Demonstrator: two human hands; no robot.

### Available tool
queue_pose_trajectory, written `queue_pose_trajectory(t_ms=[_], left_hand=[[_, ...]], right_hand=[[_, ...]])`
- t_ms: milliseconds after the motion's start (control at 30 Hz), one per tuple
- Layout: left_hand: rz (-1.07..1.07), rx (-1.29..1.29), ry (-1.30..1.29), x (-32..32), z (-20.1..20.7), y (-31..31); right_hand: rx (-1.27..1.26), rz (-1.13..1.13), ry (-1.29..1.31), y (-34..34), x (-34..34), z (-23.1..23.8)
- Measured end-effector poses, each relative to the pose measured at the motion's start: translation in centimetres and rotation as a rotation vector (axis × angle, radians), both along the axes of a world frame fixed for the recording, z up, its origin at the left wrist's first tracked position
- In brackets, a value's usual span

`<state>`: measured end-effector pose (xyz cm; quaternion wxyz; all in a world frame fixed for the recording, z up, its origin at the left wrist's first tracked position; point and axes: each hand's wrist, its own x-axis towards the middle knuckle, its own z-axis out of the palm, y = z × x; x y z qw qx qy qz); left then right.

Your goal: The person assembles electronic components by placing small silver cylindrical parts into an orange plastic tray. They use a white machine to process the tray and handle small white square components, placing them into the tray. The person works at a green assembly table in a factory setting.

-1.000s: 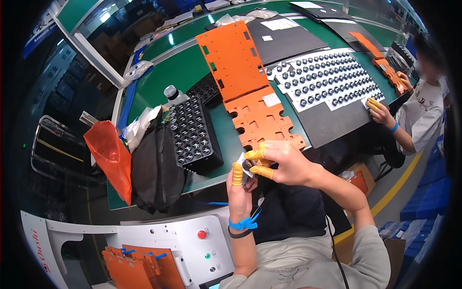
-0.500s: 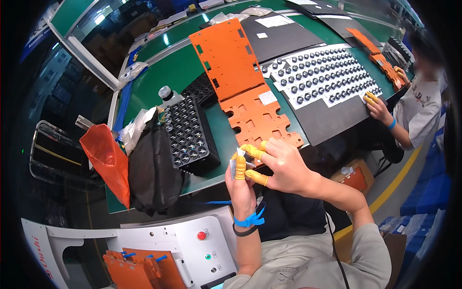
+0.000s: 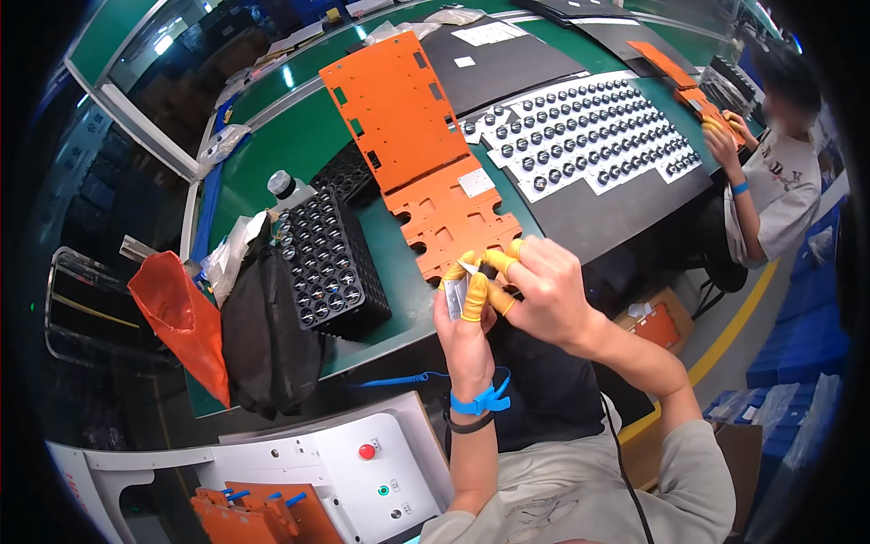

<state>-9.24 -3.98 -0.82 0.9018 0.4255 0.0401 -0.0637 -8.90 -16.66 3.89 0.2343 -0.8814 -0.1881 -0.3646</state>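
Observation:
Close in front of me, my left hand [image 3: 464, 317] grips a small silvery plate [image 3: 455, 297] between yellow-covered fingertips. My right hand [image 3: 548, 288] pinches a small black part [image 3: 488, 270] right beside that plate; whether the two touch is hidden by the fingers. Just beyond both hands lies an orange hinged fixture [image 3: 394, 118], its far panel raised and its near panel full of cutouts. A small white plate [image 3: 474, 182] rests on the near panel. To the left stands a black tray [image 3: 370, 304] with rows of round black pieces.
White plates with black round parts [image 3: 580, 136] cover a dark mat [image 3: 625, 213] at right. A co-worker [image 3: 770, 181] handles another orange fixture [image 3: 689, 86]. Left are a clear bottle [image 3: 283, 185], a black bag [image 3: 270, 335] and an orange bag [image 3: 186, 317]. A white machine [image 3: 362, 490] stands below.
The view has shifted, so the bench sits further left. My hands stay together around the plate, which now shows more of its face. The co-worker's hand has moved from the plates to the orange fixture.

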Motion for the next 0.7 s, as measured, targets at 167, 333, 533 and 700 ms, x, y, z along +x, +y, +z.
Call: queue_pose_trajectory(t_ms=[167, 333, 533, 700], left_hand=[[-0.088, -0.181, 0.022, 2.1, -0.1, 0.3], [-0.135, -0.358, 0.057, 3.1, -0.5, 1.2], [-0.188, -0.535, 0.141, 3.6, -0.9, 1.7], [-0.193, -0.544, 0.145, 3.7, -1.2, 2.1]], right_hand=[[0.170, -0.073, 0.095, -2.5, 3.4, -0.5], [0.325, -0.227, 0.695, -6.6, 8.6, -0.6], [0.289, -0.099, 0.914, -8.7, 12.1, -4.3], [0.385, -0.041, 1.208, -8.3, 13.0, -3.5]])
